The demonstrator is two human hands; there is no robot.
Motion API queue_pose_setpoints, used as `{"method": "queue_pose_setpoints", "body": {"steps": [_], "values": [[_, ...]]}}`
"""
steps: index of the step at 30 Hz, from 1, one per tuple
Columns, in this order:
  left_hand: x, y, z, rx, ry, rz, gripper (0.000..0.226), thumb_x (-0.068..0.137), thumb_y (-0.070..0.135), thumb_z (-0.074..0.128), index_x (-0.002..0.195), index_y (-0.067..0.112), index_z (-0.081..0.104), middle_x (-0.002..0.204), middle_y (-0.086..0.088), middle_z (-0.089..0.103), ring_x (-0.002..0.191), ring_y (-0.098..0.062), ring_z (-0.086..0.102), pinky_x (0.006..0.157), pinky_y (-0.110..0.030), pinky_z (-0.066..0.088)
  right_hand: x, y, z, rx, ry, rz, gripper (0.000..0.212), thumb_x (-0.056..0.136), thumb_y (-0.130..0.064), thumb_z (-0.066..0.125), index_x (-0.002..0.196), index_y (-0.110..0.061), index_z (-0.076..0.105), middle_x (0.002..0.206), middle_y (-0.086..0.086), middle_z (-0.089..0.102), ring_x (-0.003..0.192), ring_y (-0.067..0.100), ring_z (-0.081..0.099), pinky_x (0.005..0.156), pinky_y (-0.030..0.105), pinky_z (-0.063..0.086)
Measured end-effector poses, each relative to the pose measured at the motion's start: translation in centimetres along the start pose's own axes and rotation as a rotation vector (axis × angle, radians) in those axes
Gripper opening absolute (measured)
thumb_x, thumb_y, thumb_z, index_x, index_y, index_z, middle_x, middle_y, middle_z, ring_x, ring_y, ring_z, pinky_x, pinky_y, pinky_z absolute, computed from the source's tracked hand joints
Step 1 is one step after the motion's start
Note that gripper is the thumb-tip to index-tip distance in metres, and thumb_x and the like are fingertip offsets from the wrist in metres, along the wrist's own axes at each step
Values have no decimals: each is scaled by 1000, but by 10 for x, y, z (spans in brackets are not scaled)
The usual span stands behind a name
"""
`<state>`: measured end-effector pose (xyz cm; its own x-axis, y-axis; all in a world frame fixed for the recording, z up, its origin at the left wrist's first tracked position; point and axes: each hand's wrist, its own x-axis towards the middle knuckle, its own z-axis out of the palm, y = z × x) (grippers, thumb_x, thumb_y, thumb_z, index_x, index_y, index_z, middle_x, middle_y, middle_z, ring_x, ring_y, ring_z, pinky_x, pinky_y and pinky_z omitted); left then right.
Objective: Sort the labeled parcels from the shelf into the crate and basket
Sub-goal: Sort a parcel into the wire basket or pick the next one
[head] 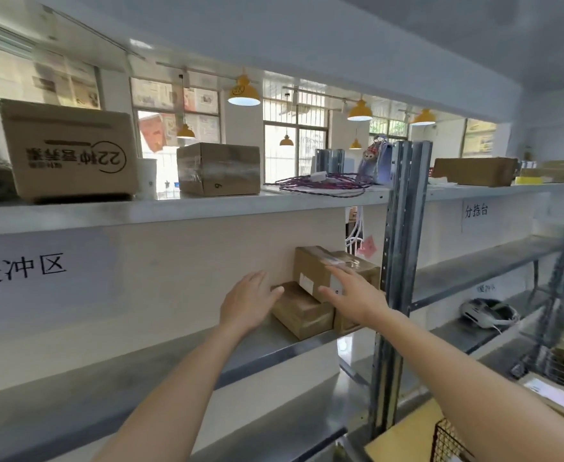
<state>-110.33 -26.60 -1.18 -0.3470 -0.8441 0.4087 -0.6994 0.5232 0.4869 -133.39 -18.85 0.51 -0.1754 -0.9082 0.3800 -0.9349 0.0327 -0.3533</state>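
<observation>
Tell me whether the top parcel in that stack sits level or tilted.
Tilted: the top parcel leans across the lower parcel, its left end raised.

Likely a parcel sorting room: metal shelving (404,228), cardboard boxes (70,151), zone signs (476,211).

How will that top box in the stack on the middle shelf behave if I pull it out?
The top box looks like stiff taped cardboard, so it should probably keep its shape. It sits tilted across the lower boxes, so it may rock or slide as the right hand pulls. The tape could be slippery. Its weight can't be judged.
</observation>
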Motion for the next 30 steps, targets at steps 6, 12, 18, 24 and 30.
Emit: {"method": "queue_pose_setpoints", "body": {"steps": [6,12,18,24,30], "values": [[46,-11,42,-66,-68,-8,73,97,65,45,157,24,34,163,3,33,149,-17,31,118,-37,30,41,30,10,-42,19,60,65,99,-60,46,156,-35,30,163,-5,31,146,19,37,108,47,46],[102,-1,83,-189,-100,-51,73,96,68,44,155,26,37,159,0,39,145,-21,38,113,-36,34,97,67,15,-32,46,69,63,100,-60,41,155,-28,35,160,-2,37,145,20,38,113,47,40],[150,6,118,-231,-131,-108,66,98,67,38,154,31,39,157,5,43,142,-21,42,108,-33,36,150,93,33,27,-23,92,69,99,-65,38,155,-25,36,153,2,48,136,23,50,107,46,47],[169,7,137,-386,-141,-160,61,101,65,34,148,29,49,151,3,51,139,-23,47,111,-34,36,172,101,41,156,-134,91,64,96,-63,44,144,-21,50,136,4,61,120,25,59,101,47,50],[158,14,142,-655,-143,-264,56,105,53,39,150,20,47,151,-4,51,140,-24,45,98,-21,31,165,81,46,265,-86,39,53,95,-53,55,137,-20,58,127,-1,67,114,20,62,98,40,50]]}}
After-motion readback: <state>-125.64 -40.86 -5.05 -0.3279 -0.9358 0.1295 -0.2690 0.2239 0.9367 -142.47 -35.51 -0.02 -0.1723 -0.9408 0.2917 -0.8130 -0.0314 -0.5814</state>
